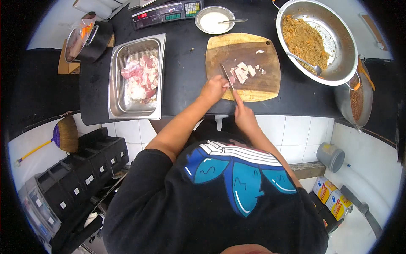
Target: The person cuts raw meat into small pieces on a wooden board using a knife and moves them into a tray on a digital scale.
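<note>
A worn wooden cutting board [253,95] lies on the black counter. My right hand [246,116] is closed round the handle of a knife [226,73], whose blade points away from me over the board. Just left of the blade, my left hand [215,88] is closed, its fingertips pinching a piece of raw meat [232,79] against the board. Cut pale pieces of meat [242,72] lie to the right of the knife, with small scraps beyond them. A steel tray [115,91] at the left holds a pile of raw meat [141,76].
Behind the board stand a bowl of white contents [212,22] with a spoon and a digital scale [167,15]. A large steel basin [344,25] of shredded food, with a spoon, is at the far right. A dark pot [96,46] stands far left.
</note>
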Tool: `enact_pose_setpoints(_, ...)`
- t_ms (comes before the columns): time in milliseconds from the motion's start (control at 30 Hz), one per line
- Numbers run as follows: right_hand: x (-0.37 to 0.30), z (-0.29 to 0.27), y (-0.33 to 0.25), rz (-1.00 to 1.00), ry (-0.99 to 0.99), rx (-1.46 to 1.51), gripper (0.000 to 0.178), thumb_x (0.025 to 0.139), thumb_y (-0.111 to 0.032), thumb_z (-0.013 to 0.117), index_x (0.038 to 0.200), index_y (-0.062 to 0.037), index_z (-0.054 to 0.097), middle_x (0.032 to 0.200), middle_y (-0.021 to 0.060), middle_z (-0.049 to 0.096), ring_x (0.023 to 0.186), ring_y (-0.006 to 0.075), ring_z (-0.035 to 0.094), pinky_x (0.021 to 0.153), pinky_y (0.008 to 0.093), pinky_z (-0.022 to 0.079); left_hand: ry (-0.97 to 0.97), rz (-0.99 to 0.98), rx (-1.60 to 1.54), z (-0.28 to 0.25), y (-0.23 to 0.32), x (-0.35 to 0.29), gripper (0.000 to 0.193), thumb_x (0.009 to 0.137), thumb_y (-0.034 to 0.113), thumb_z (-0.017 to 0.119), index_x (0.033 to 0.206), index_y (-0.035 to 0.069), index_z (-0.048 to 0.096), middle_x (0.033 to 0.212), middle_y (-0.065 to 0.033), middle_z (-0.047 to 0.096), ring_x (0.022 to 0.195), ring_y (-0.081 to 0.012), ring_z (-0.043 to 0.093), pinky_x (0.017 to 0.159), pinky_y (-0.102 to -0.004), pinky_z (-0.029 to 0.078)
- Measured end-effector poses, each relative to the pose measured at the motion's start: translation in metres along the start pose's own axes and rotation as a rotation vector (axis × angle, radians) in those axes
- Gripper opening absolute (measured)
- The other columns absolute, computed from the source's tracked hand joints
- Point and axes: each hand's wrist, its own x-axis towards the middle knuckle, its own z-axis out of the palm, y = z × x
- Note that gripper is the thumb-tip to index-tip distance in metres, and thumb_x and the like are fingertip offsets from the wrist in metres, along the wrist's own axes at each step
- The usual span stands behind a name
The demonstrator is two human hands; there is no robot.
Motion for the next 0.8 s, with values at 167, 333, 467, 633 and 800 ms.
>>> enact_pose_setpoints(167, 0.044, 0.001, -0.01, 0.02, 0.002, 0.005, 0.064, 0.09, -0.011, 0.048, 0.147, -0.0287, 0.026, 0.077, 0.0269, 0.062, 0.074, 0.0446, 0.062, 0.068, 0.0552, 0.046, -0.034, 0.046, -0.046, 0.005, 0.004, -0.008, 0.016, 0.074, 0.011, 0.071, 0.089, 0.007, 0.07, 0.08, -0.0143, 0.062, 0.076, -0.0343, 0.063, 0.07, -0.0422, 0.052)
enact_pose_setpoints(333, 0.046, -0.011, -0.004, -0.013, -0.044, 0.136, 0.061, 0.092, -0.012, 0.046, 0.147, -0.0286, 0.026, 0.084, 0.0279, 0.064, 0.08, 0.0467, 0.061, 0.073, 0.0544, 0.046, -0.038, -0.258, -0.076, -0.012, 0.004, 0.0, 0.022, 0.073, 0.015, 0.072, 0.094, 0.007, 0.072, 0.084, -0.0163, 0.068, 0.077, -0.0315, 0.067, 0.072, -0.0386, 0.054)
enact_pose_setpoints(467, 0.018, -0.038, -0.004, -0.023, 0.105, 0.251, 0.059, 0.093, -0.01, 0.046, 0.147, -0.0259, 0.028, 0.108, 0.0298, 0.061, 0.092, 0.0479, 0.06, 0.079, 0.0478, 0.047, -0.043, -0.437, -0.075, -0.031, 0.009, 0.024, 0.027, 0.073, 0.02, 0.072, 0.095, 0.006, 0.071, 0.091, -0.0171, 0.07, 0.086, -0.0325, 0.068, 0.078, -0.0381, 0.054)
enact_pose_setpoints(633, -0.012, -0.061, 0.001, 0.044, 0.145, 0.259, 0.059, 0.094, -0.011, 0.045, 0.148, -0.027, 0.027, 0.099, 0.0315, 0.063, 0.093, 0.0497, 0.059, 0.079, 0.0506, 0.046, -0.301, -0.25, 0.147, -0.022, 0.037, 0.041, 0.052, 0.074, 0.019, 0.069, 0.123, 0.012, 0.053, 0.113, -0.0241, 0.051, 0.101, -0.0424, 0.058, 0.086, -0.0441, 0.051)
enact_pose_setpoints(800, -0.045, -0.066, 0.024, -0.032, 0.271, 0.243, 0.061, 0.093, -0.008, 0.045, 0.148, -0.0262, 0.027, 0.103, 0.0274, 0.064, 0.088, 0.0467, 0.062, 0.074, 0.0505, 0.046, -0.213, -0.116, 0.129, 0.003, 0.011, 0.036, 0.022, 0.077, 0.007, 0.06, 0.099, 0.009, 0.064, 0.096, -0.0224, 0.053, 0.086, -0.0403, 0.061, 0.079, -0.0472, 0.052)
